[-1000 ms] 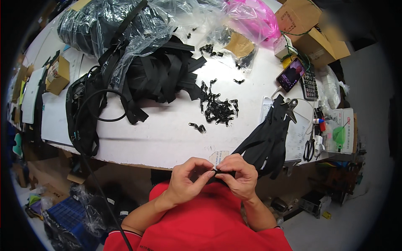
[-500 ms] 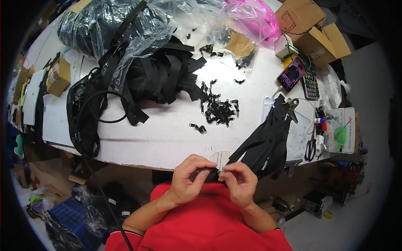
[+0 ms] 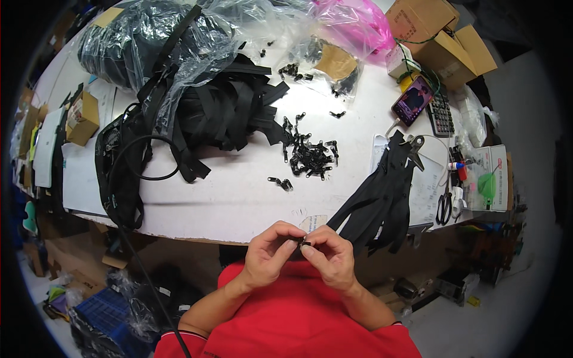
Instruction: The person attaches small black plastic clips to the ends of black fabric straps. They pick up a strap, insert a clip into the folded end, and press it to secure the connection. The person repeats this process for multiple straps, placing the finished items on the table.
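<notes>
Here left hand (image 3: 270, 258) and right hand (image 3: 332, 258) both pinching small black slider (image 3: 302, 242)

top: red short-sleeved shirt | sleeve hems: dark-and-white trim | forearms: bare | hands: ungloved

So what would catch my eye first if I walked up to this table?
Probably the big tangle of black straps spilling from clear plastic bags at the table's far left. Next, the heap of small black metal pieces at the centre, and the bright pink bag at the back. Near the front edge, the left hand and right hand pinch one small black piece.
</notes>
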`<state>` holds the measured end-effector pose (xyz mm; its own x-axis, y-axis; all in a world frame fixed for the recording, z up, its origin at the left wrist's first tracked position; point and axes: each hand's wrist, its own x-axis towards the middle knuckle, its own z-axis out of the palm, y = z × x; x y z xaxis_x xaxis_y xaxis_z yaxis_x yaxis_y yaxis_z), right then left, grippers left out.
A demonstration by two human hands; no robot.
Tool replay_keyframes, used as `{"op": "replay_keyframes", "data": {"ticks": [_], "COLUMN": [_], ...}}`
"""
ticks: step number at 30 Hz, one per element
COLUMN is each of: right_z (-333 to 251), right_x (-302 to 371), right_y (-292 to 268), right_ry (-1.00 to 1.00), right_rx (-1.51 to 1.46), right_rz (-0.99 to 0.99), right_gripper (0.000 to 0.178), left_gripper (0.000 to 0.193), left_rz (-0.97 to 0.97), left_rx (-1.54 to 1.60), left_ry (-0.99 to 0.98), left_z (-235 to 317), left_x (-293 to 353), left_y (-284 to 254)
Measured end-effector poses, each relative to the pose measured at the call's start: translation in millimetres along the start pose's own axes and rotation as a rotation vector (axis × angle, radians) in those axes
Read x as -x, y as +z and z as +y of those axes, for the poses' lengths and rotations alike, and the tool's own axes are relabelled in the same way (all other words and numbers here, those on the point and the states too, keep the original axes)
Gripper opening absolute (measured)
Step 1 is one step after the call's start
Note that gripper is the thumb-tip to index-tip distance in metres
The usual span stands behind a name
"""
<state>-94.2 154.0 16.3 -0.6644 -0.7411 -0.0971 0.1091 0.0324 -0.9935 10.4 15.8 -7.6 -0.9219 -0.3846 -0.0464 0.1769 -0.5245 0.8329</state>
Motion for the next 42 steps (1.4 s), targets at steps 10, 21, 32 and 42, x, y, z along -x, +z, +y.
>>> {"op": "replay_keyframes", "data": {"ticks": [10,21,32,42], "right_z": [2,6,1,-1], "right_x": [0,-4,-10,-22], "right_y": [11,11,12,-2], "right_ry": [0.051,-0.073,-0.169,-0.477], "right_rx": [0.046,0.255,0.319,0.662], "right_rz": [0.161,0.115,0.059,-0.014], "right_gripper": [0.009,0.01,0.01,0.014], "left_gripper": [0.021,0.024,0.021,0.01], "left_rz": [0.046,0.092,0.109,0.102], "left_rx": [-0.266,-0.459,-0.384,-0.469], "left_ry": [0.059,0.183,0.082,0.225], "left_z": [-1,11,16,11], "left_x": [1,1,2,3], "left_y": [-3,0,0,-4]}}
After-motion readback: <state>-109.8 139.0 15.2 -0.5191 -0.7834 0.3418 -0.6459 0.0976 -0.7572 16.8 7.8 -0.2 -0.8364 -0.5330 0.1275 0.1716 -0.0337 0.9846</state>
